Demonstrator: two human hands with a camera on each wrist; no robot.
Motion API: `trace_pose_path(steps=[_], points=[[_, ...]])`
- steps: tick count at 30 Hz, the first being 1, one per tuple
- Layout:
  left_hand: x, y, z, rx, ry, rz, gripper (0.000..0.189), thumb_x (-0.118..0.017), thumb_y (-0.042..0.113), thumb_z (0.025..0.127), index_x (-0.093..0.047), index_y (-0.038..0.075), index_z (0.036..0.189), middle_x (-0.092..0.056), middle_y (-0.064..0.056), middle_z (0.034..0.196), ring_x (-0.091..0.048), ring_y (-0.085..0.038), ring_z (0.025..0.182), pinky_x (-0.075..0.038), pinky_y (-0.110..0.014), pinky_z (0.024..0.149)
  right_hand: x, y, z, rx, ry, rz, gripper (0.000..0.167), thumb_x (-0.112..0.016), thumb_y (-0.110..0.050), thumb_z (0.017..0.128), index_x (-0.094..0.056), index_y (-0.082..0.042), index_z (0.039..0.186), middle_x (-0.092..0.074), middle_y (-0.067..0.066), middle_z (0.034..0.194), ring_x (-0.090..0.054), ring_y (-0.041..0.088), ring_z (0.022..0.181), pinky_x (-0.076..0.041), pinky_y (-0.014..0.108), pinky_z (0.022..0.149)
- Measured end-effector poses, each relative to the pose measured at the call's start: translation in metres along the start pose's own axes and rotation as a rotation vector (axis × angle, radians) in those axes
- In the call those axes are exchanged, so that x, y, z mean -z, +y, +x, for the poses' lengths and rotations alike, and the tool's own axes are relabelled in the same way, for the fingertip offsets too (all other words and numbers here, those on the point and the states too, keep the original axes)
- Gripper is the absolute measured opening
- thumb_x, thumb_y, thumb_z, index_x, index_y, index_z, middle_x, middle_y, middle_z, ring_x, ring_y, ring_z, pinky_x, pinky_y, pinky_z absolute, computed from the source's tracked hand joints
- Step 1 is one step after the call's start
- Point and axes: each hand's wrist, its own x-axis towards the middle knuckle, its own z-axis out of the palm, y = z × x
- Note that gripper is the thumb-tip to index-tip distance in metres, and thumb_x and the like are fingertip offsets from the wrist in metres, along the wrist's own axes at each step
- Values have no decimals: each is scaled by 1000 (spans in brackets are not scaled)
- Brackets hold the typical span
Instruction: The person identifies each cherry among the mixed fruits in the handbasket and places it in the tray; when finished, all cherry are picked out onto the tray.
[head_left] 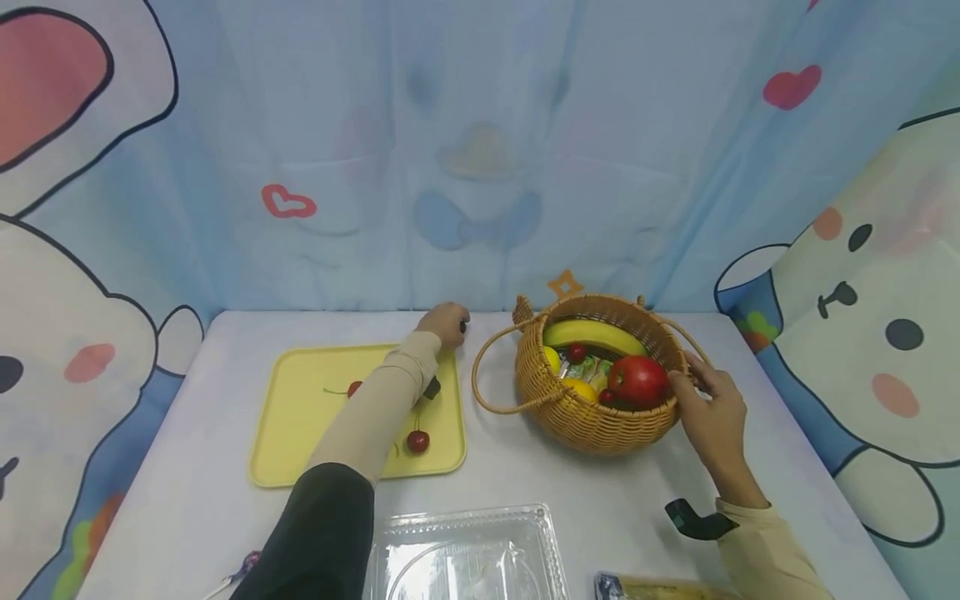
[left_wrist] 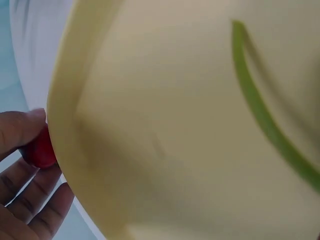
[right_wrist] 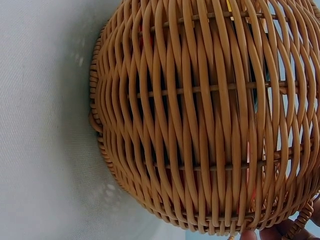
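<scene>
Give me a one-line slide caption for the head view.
Left hand pinches a cherry beyond the yellow tray; right hand holds the wicker fruit basket.

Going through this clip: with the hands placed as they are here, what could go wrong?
The left hand pinches a cherry right at the yellow tray's far rim; the small fruit could slip from that grip and roll off behind the tray. The left sleeve lies across the tray near a loose cherry and may knock it. The right hand grips the basket rim, which could tip the heaped fruit.
</scene>
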Motion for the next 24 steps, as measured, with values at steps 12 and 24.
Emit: trace_pose_path(steps=[12,24], points=[[15,-12,-26,-132,112,-35,37,-63,12,92,-64,0,127,-64,-17,123,-59,-30,116,-48,-40,100,-3,2,2,9,11,-1,45,-56,-28,98,-58,-8,139,-58,20,118,-48,19,107,-39,39,85],[17,-24,-82,-167,194,-229,34,-71,19,88,-65,3,117,-67,-11,110,-64,-23,97,-53,-37,86,-3,2,4,-31,-8,-22,46,-55,-31,99,-57,-15,142,-58,16,123,-48,18,109,-39,32,81]])
